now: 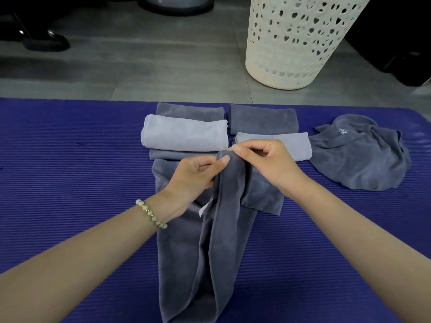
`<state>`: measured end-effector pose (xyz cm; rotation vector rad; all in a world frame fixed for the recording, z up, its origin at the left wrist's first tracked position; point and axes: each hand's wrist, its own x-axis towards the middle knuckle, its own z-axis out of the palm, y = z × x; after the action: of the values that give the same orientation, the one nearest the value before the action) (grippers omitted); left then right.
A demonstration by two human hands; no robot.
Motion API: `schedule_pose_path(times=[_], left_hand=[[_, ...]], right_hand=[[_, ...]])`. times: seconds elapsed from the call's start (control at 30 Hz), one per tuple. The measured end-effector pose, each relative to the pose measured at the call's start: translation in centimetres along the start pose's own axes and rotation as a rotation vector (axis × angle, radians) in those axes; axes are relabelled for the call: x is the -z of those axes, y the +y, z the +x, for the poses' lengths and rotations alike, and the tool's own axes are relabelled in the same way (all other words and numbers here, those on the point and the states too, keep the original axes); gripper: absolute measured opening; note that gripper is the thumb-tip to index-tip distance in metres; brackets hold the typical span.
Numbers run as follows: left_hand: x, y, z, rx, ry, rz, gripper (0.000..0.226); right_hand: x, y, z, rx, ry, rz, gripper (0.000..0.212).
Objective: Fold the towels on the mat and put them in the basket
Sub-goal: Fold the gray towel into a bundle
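Fingers (224, 159) of left hand (193, 176) and right hand (272, 164) pinched on the far end of a long dark grey terry towel (221, 252), which lies bunched lengthwise mid ribbed purple foam mat (70, 171). Advise: slide the hands apart to the corners and square the edges before folding. Destination is the cream perforated plastic basket (293, 43), beyond the mat's far edge, right.
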<state>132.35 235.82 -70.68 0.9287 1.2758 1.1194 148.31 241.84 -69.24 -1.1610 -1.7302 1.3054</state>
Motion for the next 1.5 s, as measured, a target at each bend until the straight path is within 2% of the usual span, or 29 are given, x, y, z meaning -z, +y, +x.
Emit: schedule_pose_path(times=[0.1,0.17,0.27,0.33,0.37,0.43,0.53,0.57,0.6,0.67,0.77,0.83,0.93,1.0,1.1,1.27,1.43,1.5], left_hand=[[0.6,-0.4,1.0,-0.001,0.082,-0.007,0.036],[1.4,-0.5,2.0,0.007,0.159,-0.095,0.032],[3.2,-0.4,3.4,0.025,0.26,-0.268,0.039],[4.1,-1.1,3.5,0.107,0.284,-0.246,0.044],[4.5,-2.0,3.3,0.172,0.283,-0.159,0.05],[5.6,-5.0,2.5,0.334,0.185,0.083,0.05],[6.6,-9.6,0.5,0.601,-0.13,0.39,0.071],[6.4,-10.6,-0.1,0.639,-0.193,0.479,0.072],[6.2,-11.3,-0.3,0.634,-0.211,0.579,0.067],[5.8,-12.7,0.2,0.509,-0.096,0.694,0.062],[5.6,-13.4,1.4,0.4,0.128,0.612,0.049],[5.3,-13.3,2.0,0.328,0.17,0.623,0.033],[4.4,-12.4,3.0,0.15,0.225,0.628,0.026],[3.9,-12.2,4.0,0.074,0.211,0.645,0.031],[3.4,-12.4,5.7,0.063,0.083,0.636,0.042],[2.8,-13.2,7.2,0.184,-0.08,0.611,0.05],[2.4,-13.1,7.4,0.156,-0.009,0.574,0.028],[2.4,-12.9,7.1,0.147,0.003,0.588,0.03]], right_hand=[[0.4,1.3,0.0,-0.082,0.006,0.018,0.011],[1.0,3.1,0.1,-0.178,0.011,-0.008,0.013],[1.8,6.7,-0.4,-0.35,0.0,-0.08,0.011],[1.7,9.0,-1.2,-0.444,-0.031,-0.116,0.01],[1.6,10.2,-1.6,-0.483,-0.038,-0.141,0.013],[1.6,12.5,-2.4,-0.548,-0.033,-0.2,0.026],[1.9,15.1,-3.0,-0.579,0.04,-0.312,0.044],[2.0,15.7,-3.0,-0.596,0.077,-0.343,0.051],[2.0,16.1,-3.0,-0.62,0.104,-0.359,0.058],[1.9,16.6,-2.9,-0.654,0.103,-0.351,0.061],[1.7,17.2,-2.7,-0.646,0.065,-0.369,0.049],[1.6,17.1,-2.7,-0.649,0.084,-0.352,0.04],[1.6,17.3,-2.8,-0.659,0.122,-0.323,0.042],[1.7,17.3,-2.9,-0.682,0.13,-0.292,0.04],[1.9,17.9,-2.8,-0.717,0.138,-0.295,0.035],[1.9,18.7,-3.0,-0.715,0.166,-0.338,0.026],[1.5,18.6,-3.1,-0.728,0.194,-0.327,0.031],[1.7,18.6,-3.0,-0.749,0.206,-0.264,0.029]])
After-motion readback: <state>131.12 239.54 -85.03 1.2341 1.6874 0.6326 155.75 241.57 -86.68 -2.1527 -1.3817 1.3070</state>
